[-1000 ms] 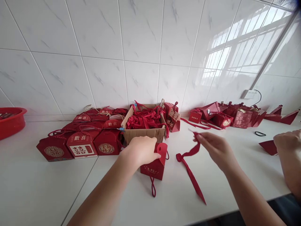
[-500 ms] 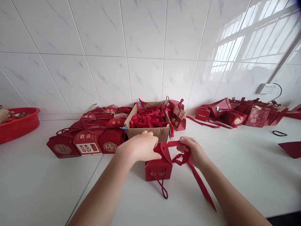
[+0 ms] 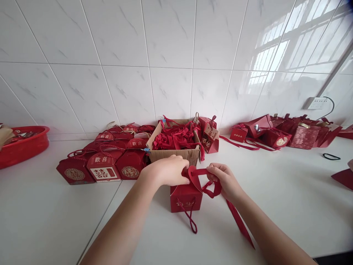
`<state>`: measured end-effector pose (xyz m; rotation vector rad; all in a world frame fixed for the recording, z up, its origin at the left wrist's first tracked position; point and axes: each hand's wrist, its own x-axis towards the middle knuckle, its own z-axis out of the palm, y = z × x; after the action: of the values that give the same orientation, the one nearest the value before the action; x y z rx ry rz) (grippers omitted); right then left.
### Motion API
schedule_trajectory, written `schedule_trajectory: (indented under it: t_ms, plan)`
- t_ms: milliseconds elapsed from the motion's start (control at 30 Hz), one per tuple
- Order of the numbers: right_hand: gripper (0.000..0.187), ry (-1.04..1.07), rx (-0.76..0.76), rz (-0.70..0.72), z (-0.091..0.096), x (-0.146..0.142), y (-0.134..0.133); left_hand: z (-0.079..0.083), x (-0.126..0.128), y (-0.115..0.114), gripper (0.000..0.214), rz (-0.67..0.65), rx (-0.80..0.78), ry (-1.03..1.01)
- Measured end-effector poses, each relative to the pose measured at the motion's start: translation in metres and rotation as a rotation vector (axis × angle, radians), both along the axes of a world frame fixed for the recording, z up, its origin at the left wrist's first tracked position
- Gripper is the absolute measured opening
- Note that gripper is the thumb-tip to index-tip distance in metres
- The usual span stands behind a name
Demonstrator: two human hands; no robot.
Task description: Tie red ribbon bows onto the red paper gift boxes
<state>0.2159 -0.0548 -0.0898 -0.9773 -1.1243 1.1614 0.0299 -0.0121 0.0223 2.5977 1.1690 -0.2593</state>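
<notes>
A small red gift box (image 3: 185,198) stands on the white counter (image 3: 49,221) in front of me, a red cord hanging down its front. My left hand (image 3: 167,171) is closed on the box's rounded top flap. My right hand (image 3: 224,179) pinches a red ribbon (image 3: 237,219) at the flap; the ribbon loops by the box and trails toward the counter's near edge.
A cardboard box of red ribbons (image 3: 176,141) sits behind the gift box. Several finished red gift boxes (image 3: 103,160) stand to the left, more red boxes (image 3: 278,134) lie at the right by the wall. A red basin (image 3: 22,145) is far left. A black band (image 3: 331,156) lies right.
My right hand brought the ribbon from the open counter over to the box's top flap. The view shifted right to left; a second person's hand at the right edge is out of view.
</notes>
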Motion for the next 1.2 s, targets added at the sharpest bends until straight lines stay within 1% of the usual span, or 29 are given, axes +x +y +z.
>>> schedule_trajectory:
  t_ms: [167,267,500,633,733,833,867,900,967,1000,1067,1200]
  plan:
    - [0.039,-0.074,-0.002,0.024,-0.002,-0.004,-0.001,-0.003,-0.001,0.005,0.023,-0.006,0.002,-0.036]
    - [0.038,-0.111,-0.016,0.038,-0.004,-0.006,-0.001,-0.003,0.0,0.006,0.02,-0.045,0.008,-0.053]
    - [0.038,-0.121,-0.001,0.067,-0.008,-0.008,-0.001,-0.002,0.001,0.008,0.019,-0.107,-0.001,-0.055]
    - [0.037,-0.145,0.003,0.073,-0.01,-0.008,0.0,-0.002,0.001,0.007,0.017,-0.096,-0.007,-0.067]
    - [0.037,-0.276,0.053,0.011,-0.011,-0.009,0.0,-0.002,0.001,0.008,0.015,-0.093,-0.007,-0.096]
    - [0.026,-0.438,0.216,-0.127,-0.009,-0.01,-0.002,-0.004,0.002,0.01,0.016,-0.104,-0.016,-0.149]
    - [0.029,-0.477,0.271,-0.14,-0.009,-0.01,-0.003,-0.005,0.002,0.01,0.017,-0.106,-0.021,-0.171]
    - [0.04,-0.507,0.313,-0.122,-0.008,-0.01,-0.003,-0.006,0.002,0.011,0.018,-0.106,-0.027,-0.192]
    - [0.06,-0.547,0.372,-0.03,-0.006,-0.01,-0.005,-0.007,0.002,0.011,0.02,-0.1,-0.037,-0.219]
    - [0.064,-0.556,0.392,0.014,-0.005,-0.01,-0.005,-0.007,0.002,0.011,0.02,-0.095,-0.039,-0.227]
    - [0.065,-0.554,0.416,0.046,-0.005,-0.01,-0.005,-0.006,0.001,0.01,0.021,-0.091,-0.038,-0.244]
    - [0.066,-0.55,0.404,0.011,-0.009,-0.009,-0.005,0.0,-0.003,0.008,0.02,-0.06,-0.023,-0.305]
